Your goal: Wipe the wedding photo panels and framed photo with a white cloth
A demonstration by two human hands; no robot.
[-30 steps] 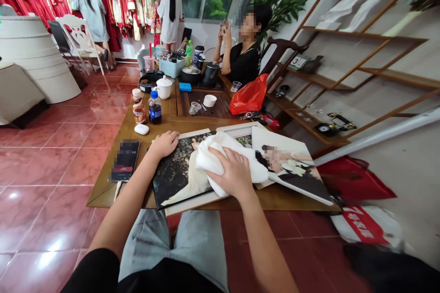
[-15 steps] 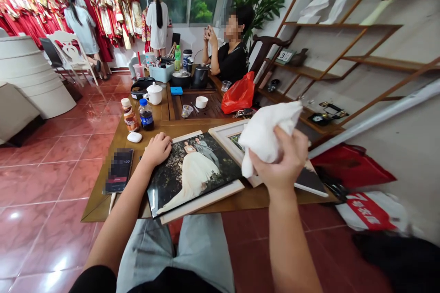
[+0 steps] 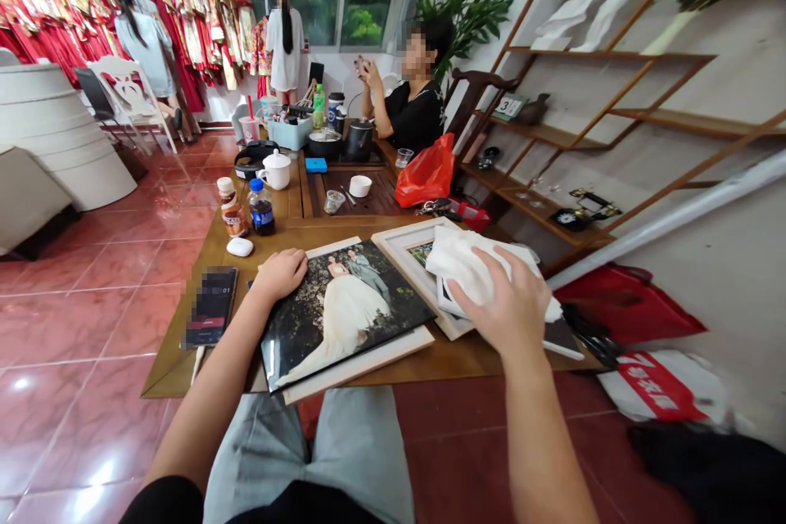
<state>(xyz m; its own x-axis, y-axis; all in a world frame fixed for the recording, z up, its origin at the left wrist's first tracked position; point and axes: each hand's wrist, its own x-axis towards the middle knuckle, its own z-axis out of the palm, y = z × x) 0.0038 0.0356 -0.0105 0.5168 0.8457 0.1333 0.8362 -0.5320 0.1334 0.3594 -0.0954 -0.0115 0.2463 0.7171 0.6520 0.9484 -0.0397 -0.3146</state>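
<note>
My left hand (image 3: 282, 274) lies flat over the upper left corner of a glossy wedding photo panel (image 3: 353, 295), holding nothing. That panel rests on a pale frame (image 3: 368, 364) near the table's front edge. To its right, my right hand (image 3: 516, 295) is spread over a crumpled white cloth (image 3: 463, 262), fingers apart and touching it. The cloth lies on a stack of smaller framed pictures, partly covering them. One pale picture frame (image 3: 393, 241) shows at the cloth's left. How firmly the right fingers touch the cloth is partly hidden.
On the wooden table (image 3: 169, 372) stand a phone (image 3: 212, 307), a white earbud case (image 3: 239, 247), a cola bottle (image 3: 261, 209), a brown-labelled bottle (image 3: 232, 209), a lidded teacup (image 3: 276, 170) and a red plastic bag (image 3: 425, 172). A seated person (image 3: 417, 106) is across the table.
My right hand has come down with the white cloth onto the stacked pictures, and its fingers have spread. The cloth has flattened out. My left hand stays on the photo panel.
</note>
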